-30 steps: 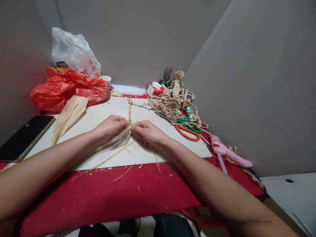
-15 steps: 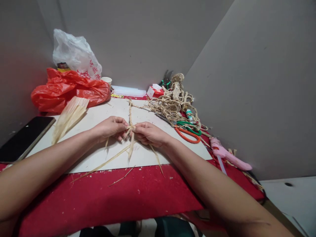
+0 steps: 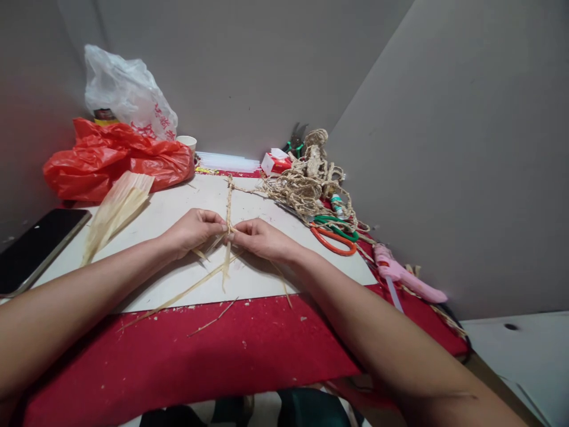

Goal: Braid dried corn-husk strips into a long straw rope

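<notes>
- The braided straw cord (image 3: 229,201) lies along the white board (image 3: 178,198) at the desk's middle, its near end fraying into loose strips (image 3: 226,268).
- The left hand (image 3: 193,230) and the right hand (image 3: 260,238) meet at that end, fingertips pinched shut on the cord.
- A husk bundle (image 3: 116,209) lies to the left.
- Coiled rope (image 3: 306,184), orange scissors (image 3: 333,240) and a pink glue gun (image 3: 400,274) lie to the right, on the red desk (image 3: 222,350).
</notes>
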### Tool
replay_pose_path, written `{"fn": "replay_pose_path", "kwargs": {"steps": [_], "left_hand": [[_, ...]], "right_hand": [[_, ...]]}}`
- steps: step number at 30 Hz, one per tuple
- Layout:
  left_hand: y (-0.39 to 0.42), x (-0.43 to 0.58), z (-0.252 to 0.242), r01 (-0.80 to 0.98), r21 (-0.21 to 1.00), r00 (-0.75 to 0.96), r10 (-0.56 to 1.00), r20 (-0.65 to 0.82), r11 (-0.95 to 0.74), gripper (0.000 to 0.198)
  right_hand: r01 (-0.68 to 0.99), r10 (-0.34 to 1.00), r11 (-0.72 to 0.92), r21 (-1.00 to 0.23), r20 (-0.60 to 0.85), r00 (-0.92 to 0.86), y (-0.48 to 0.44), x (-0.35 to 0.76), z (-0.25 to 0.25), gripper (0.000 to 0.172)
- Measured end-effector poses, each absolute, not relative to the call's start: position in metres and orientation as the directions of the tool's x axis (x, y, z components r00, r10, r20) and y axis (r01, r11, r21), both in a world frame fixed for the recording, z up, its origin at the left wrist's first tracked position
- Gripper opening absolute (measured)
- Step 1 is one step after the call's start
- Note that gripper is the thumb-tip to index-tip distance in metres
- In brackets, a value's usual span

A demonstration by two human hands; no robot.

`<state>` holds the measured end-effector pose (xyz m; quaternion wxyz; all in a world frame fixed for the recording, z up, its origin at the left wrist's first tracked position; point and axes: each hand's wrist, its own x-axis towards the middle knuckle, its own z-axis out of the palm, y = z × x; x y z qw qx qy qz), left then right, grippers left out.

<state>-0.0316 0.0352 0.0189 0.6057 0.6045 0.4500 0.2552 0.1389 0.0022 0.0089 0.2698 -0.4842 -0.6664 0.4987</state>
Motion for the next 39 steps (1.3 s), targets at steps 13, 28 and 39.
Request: {"fn": "replay_pose_path", "kwargs": {"steps": [13, 28, 39], "left_hand": [[0.037, -0.033, 0.019, 0.165, 0.960, 0.492, 0.825, -0.279, 0.227, 0.025], [0.041, -0.034, 0.016, 0.196, 0.955, 0.505, 0.812, -0.293, 0.223, 0.019], [0.039, -0.033, 0.019, 0.154, 0.957, 0.516, 0.806, -0.289, 0.245, 0.032]], "right_hand": [[0.393, 0.949, 0.059, -0.918, -0.070, -0.306, 0.004, 0.137, 0.007, 0.034], [0.445, 0.937, 0.077, -0.892, -0.088, -0.337, -0.001, 0.136, 0.018, 0.023], [0.519, 0.966, 0.158, -0.840, 0.022, -0.258, -0.002, 0.131, 0.016, 0.027]]}}
